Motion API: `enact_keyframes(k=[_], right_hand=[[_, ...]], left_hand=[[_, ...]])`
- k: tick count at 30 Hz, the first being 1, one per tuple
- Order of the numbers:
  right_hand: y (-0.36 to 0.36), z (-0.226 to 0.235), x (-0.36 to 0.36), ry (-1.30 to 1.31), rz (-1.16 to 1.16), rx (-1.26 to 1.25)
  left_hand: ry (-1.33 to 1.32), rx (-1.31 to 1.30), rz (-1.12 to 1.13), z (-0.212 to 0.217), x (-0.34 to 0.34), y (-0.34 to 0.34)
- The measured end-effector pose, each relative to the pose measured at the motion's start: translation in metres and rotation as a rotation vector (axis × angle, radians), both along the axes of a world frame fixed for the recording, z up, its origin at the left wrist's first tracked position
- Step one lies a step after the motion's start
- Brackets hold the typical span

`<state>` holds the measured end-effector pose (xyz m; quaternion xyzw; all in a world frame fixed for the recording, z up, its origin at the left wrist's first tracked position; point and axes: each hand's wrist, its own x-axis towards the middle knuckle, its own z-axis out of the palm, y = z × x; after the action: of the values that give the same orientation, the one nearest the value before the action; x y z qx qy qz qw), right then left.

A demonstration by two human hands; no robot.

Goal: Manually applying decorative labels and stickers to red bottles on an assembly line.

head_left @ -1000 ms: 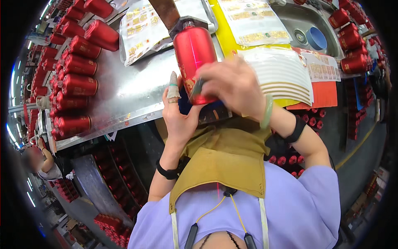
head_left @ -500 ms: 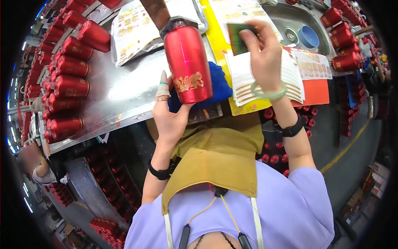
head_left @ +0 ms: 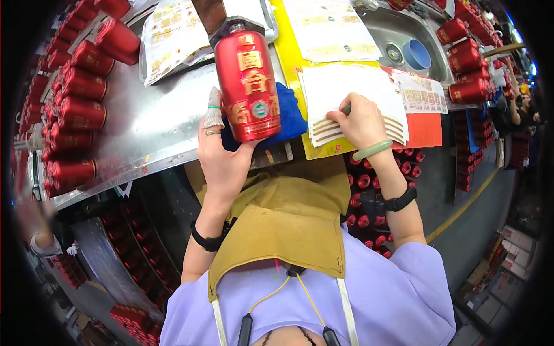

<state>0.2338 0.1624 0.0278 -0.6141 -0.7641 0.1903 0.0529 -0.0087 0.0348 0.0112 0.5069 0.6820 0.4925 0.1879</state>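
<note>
Far over on the left, a crowd of red bottles point(head_left: 83, 112) is lining the metal bench point(head_left: 156, 115), and past them a tray is holding printed sheets point(head_left: 176, 37). Now here's the left hand point(head_left: 222, 164), and it's cradling the near end of one red bottle point(head_left: 247, 86): fingers running up its left side, thumb tucking in by the base. That bottle is lying over a blue cloth point(head_left: 291, 118), long axis running near to far, base toward the person, neck pointing away and leaning a touch left, up against a metal bracket point(head_left: 231, 26). Its gold-marked side is facing up.

Moving right, the right hand point(head_left: 362, 121) is sitting well apart from the left one, over the near edge of a stack of white sheets point(head_left: 340, 83). Thumb and fingers are pinching something small and dark point(head_left: 346, 108), mostly hiding it; whether they're catching paper too, I can't tell. So the bottle is lying left and slightly far of that right hand, with a gap between; the left hand is clearly the nearer, already touching.
</note>
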Motion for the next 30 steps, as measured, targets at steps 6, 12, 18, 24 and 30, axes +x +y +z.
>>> enact_keyframes(k=[6, 12, 18, 24, 30], right_hand=[[0.001, -0.012, 0.009, 0.087, 0.013, 0.028], [0.002, -0.011, 0.016, 0.091, 0.136, 0.154], [-0.020, 0.035, -0.008, 0.269, 0.240, 0.173], [-0.054, 0.066, -0.055, 0.692, 0.421, 0.025], [-0.054, 0.042, -0.068, 0.721, 0.391, 0.014]], left_hand=[[0.114, 0.202, 0.017, 0.004, 0.002, 0.003], [0.063, 0.048, 0.015, -0.003, -0.002, 0.000], [0.042, 0.115, 0.063, 0.003, 0.005, -0.001], [0.121, 0.042, 0.021, 0.000, 0.004, -0.002], [-0.221, 0.016, -0.149, 0.021, 0.000, -0.013]])
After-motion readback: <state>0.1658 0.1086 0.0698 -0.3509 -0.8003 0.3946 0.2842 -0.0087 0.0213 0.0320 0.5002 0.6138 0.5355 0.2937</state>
